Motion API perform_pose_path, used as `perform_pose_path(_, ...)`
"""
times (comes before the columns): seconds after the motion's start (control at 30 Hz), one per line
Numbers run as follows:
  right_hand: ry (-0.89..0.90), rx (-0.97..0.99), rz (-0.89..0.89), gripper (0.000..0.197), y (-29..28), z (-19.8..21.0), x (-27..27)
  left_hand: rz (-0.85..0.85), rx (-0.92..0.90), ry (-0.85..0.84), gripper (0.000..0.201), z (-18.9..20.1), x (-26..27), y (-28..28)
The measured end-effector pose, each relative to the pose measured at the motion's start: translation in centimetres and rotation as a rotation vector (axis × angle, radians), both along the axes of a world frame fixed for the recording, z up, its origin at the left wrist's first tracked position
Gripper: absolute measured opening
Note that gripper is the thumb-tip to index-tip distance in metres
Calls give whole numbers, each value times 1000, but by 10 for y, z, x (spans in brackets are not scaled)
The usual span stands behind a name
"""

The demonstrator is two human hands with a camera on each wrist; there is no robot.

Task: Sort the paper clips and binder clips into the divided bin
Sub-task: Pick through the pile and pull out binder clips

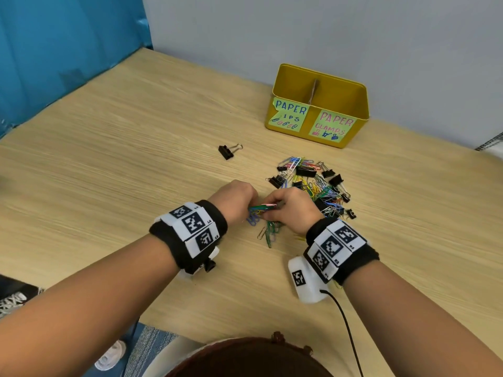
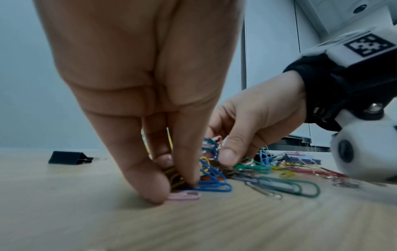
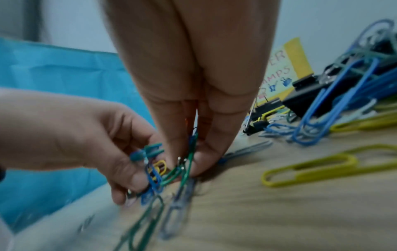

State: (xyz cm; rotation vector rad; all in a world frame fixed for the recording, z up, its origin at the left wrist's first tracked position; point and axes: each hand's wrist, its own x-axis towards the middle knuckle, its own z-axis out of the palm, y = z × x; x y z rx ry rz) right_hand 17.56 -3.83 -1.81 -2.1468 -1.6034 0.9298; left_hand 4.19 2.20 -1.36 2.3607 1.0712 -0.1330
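Paper clips (image 1: 262, 210) in a small coloured bunch sit at centre frame in the head view, pinched from both sides: the left hand (image 1: 236, 198) has its fingers (image 2: 150, 183) curled down on blue and pink ones against the worktop (image 1: 109, 159), and the right hand (image 1: 294, 208) has its fingers (image 3: 206, 158) clamped on green ones. A few more lie loose just below the hands. Right of the hands is a mixed pile (image 1: 313, 183) of paper clips and black binder clips. One binder clip (image 1: 228, 151) lies apart, above the hands. A yellow divided bin (image 1: 318, 104) stands upper right, labelled "PAPER CLAMPS" on its right half.
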Motion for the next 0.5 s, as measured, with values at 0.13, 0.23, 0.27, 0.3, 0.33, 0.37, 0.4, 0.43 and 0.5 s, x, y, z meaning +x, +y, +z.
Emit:
perform_pose_path(0.13,273,-87,-134,13,8,-3,8,40,-160,-13,26,0,1,15)
perform_pose_path(0.23,497,-105,-222,23,14,-1,17,106,-429,-91,21,-1,0,30)
perform_pose_path(0.27,570,-102,-257,22,16,3,20,126,-487,-116,20,0,0,36)
perform_pose_path(0.3,639,-93,-287,22,21,8,25,141,-534,-153,21,3,2,43)
perform_pose_path(0.33,708,-80,-310,21,25,14,28,157,-582,-200,21,7,4,48)
perform_pose_path(0.37,748,-57,-328,21,33,21,33,173,-621,-250,20,13,8,57)
perform_pose_path(0.4,770,-30,-349,21,50,29,46,186,-656,-284,19,20,21,74)
perform_pose_path(0.43,786,-5,-356,21,58,38,50,207,-681,-329,20,27,24,80)
perform_pose_path(0.5,775,61,-366,21,87,61,67,235,-679,-410,23,45,41,106)
